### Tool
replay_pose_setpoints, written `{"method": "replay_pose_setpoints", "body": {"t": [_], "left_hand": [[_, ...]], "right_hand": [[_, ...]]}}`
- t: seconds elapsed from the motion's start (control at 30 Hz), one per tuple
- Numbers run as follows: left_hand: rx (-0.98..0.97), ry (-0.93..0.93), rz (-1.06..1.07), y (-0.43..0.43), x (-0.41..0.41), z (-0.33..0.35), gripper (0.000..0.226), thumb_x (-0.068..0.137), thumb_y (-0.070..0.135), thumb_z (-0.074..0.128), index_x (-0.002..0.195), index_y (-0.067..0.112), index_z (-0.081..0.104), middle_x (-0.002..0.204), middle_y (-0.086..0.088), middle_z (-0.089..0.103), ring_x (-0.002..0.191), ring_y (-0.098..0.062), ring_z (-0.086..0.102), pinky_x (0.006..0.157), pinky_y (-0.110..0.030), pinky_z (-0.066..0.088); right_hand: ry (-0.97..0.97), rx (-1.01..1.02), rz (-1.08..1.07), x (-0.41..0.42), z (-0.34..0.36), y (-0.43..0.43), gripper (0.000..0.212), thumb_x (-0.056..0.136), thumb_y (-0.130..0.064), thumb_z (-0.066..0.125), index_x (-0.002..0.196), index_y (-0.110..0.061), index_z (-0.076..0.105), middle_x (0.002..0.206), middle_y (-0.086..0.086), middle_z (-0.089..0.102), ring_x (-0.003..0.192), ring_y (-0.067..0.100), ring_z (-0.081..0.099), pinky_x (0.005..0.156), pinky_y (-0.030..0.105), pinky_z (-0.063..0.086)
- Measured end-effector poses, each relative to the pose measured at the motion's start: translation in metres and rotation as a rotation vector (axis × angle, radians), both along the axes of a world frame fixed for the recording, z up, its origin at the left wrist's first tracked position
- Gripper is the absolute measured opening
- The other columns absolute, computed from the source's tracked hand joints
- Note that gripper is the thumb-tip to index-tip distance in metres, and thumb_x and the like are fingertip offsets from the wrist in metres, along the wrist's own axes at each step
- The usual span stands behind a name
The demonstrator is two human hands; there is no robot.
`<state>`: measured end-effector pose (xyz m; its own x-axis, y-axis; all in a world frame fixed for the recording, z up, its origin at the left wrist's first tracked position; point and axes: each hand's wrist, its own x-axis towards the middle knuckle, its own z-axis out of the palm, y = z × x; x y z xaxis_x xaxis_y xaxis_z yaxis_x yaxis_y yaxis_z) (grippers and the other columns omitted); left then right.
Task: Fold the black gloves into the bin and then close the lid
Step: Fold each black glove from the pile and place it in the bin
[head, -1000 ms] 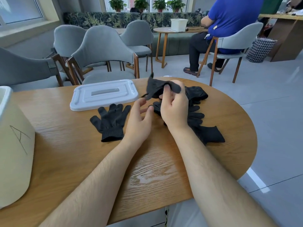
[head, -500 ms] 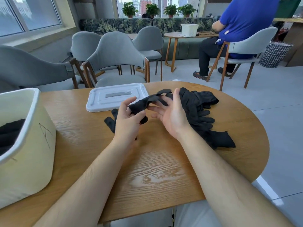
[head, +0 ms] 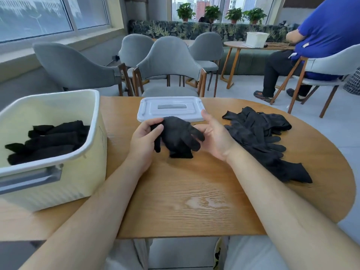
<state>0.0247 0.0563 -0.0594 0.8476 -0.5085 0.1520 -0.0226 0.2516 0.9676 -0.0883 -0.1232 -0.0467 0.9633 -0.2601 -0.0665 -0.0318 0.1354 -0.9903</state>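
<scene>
Hidden and cropped parts at the table

The bin (head: 81, 178) runs off the left edge, and its wall hides part of the gloves inside (head: 50, 139). The held glove (head: 177, 137) covers the lid's (head: 171, 108) near edge and the right hand's (head: 216, 139) fingertips. The pile (head: 259, 137) cannot be counted. The bin's side mark (head: 102, 137) is unreadable.

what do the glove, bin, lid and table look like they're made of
Glove: soft black knit fabric, matt; it sags and creases.
Bin: likely plastic, pale yellow, smooth, with a moulded rolled rim.
Lid: white plastic, moulded ridges, slight sheen.
Table: wood or wood-look veneer, clear grain, lacquered enough to reflect light.
</scene>
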Motion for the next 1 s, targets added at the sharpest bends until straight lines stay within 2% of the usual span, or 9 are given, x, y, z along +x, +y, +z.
{"method": "replay_pose_setpoints", "body": {"t": [0.07,0.13,0.33,0.4,0.53,0.63,0.77,0.87,1.0], "left_hand": [[-0.011,-0.012,0.019,0.000,0.002,0.000,0.018,0.096,0.004,0.060,0.110,0.012,0.068,0.096,-0.003,0.072,0.075,-0.026,0.057,0.057,-0.035,0.051],[-0.006,-0.065,-0.012,0.001,0.001,0.002,0.018,0.095,0.002,0.060,0.104,0.015,0.069,0.093,0.001,0.071,0.073,-0.019,0.058,0.049,-0.025,0.042],[-0.036,-0.181,-0.097,-0.003,0.003,0.002,0.024,0.095,0.002,0.063,0.111,0.020,0.063,0.109,-0.004,0.071,0.094,-0.022,0.066,0.069,-0.032,0.053],[0.029,-0.279,0.021,-0.001,0.003,0.001,0.031,0.094,0.011,0.065,0.120,0.025,0.056,0.120,0.003,0.064,0.109,-0.012,0.062,0.084,-0.028,0.054],[0.315,-0.590,0.232,0.005,0.003,-0.012,0.026,0.088,0.023,0.070,0.108,0.026,0.054,0.112,0.012,0.052,0.107,-0.009,0.050,0.086,-0.029,0.048],[0.517,-0.786,0.145,0.003,0.003,-0.020,0.018,0.086,0.033,0.071,0.095,0.025,0.059,0.104,0.015,0.052,0.105,-0.010,0.049,0.092,-0.033,0.046],[0.743,-0.974,0.007,0.005,0.010,-0.029,0.028,0.088,0.050,0.065,0.105,0.027,0.064,0.109,0.017,0.061,0.111,-0.009,0.053,0.094,-0.039,0.046],[0.797,-0.993,-0.007,0.012,0.015,-0.035,0.030,0.089,0.052,0.062,0.108,0.029,0.067,0.115,0.021,0.061,0.114,-0.007,0.054,0.097,-0.037,0.044],[0.796,-1.021,0.028,0.013,0.012,-0.039,0.036,0.088,0.058,0.062,0.109,0.029,0.069,0.120,0.022,0.061,0.118,-0.002,0.052,0.098,-0.031,0.036]], "right_hand": [[0.069,-0.125,-0.041,0.010,0.009,-0.001,0.096,0.091,-0.078,0.040,0.122,0.010,0.066,0.111,0.024,0.069,0.111,0.034,0.063,0.102,0.040,0.043],[0.084,-0.230,-0.090,0.024,0.014,-0.001,0.069,0.094,-0.069,0.050,0.117,-0.009,0.076,0.112,0.015,0.075,0.108,0.032,0.066,0.095,0.041,0.045],[0.062,-0.252,-0.062,0.049,0.036,0.004,0.014,0.094,-0.017,0.069,0.107,-0.013,0.072,0.096,0.002,0.078,0.089,0.015,0.074,0.072,0.028,0.055],[-0.002,-0.271,-0.182,0.054,0.046,-0.002,0.012,0.092,-0.011,0.070,0.102,-0.017,0.070,0.094,0.000,0.077,0.087,0.015,0.072,0.074,0.029,0.053],[-0.294,-0.436,-0.428,0.058,0.071,-0.013,0.018,0.089,-0.001,0.071,0.095,-0.016,0.064,0.090,-0.004,0.072,0.080,0.005,0.068,0.068,0.017,0.050],[-0.380,-0.681,-0.439,0.052,0.065,-0.009,0.015,0.092,-0.009,0.071,0.095,-0.022,0.064,0.094,-0.011,0.070,0.090,0.004,0.066,0.078,0.027,0.055],[-0.141,-1.009,-0.253,0.034,0.016,0.000,0.019,0.095,-0.022,0.066,0.110,-0.033,0.066,0.111,-0.015,0.069,0.091,-0.008,0.060,0.083,0.025,0.051],[-0.030,-1.197,-0.099,0.020,-0.019,0.004,0.007,0.089,-0.034,0.064,0.095,-0.036,0.061,0.118,-0.015,0.069,0.110,0.007,0.060,0.090,0.041,0.054],[-0.145,-1.305,-0.147,0.008,-0.039,0.008,0.008,0.095,-0.033,0.065,0.101,-0.028,0.069,0.128,-0.015,0.066,0.124,0.006,0.050,0.096,0.034,0.051]]}}
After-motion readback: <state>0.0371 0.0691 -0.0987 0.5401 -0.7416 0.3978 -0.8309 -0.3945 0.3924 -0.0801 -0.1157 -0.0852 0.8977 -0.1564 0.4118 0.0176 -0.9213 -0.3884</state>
